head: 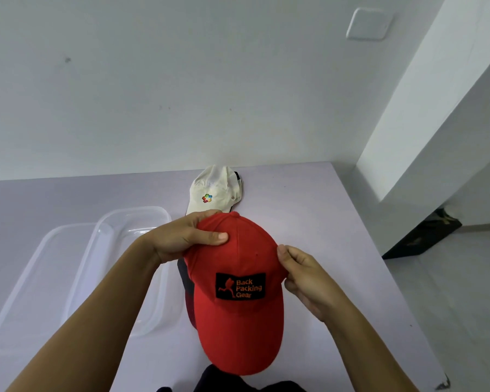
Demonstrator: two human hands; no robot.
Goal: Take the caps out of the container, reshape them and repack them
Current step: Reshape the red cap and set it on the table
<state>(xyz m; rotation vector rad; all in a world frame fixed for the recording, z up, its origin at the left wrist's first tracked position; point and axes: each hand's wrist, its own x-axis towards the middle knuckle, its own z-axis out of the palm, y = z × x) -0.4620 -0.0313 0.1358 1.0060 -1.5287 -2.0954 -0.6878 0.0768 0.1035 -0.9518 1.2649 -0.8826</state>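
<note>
Centrally, left hand (186, 236) and right hand (307, 278) fingers (283, 252) pinching red cap (239, 318), clear container (130, 222) alongside.

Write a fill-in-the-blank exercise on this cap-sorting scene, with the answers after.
The left hand and the right hand both grip a ____ baseball cap.
Its black patch reads "Back Packing ____".
The clear plastic container stands on the person's ____ side.
The white cap with the multicoloured logo lies on the ____.
Missing words: red; Gear; left; table.
</note>
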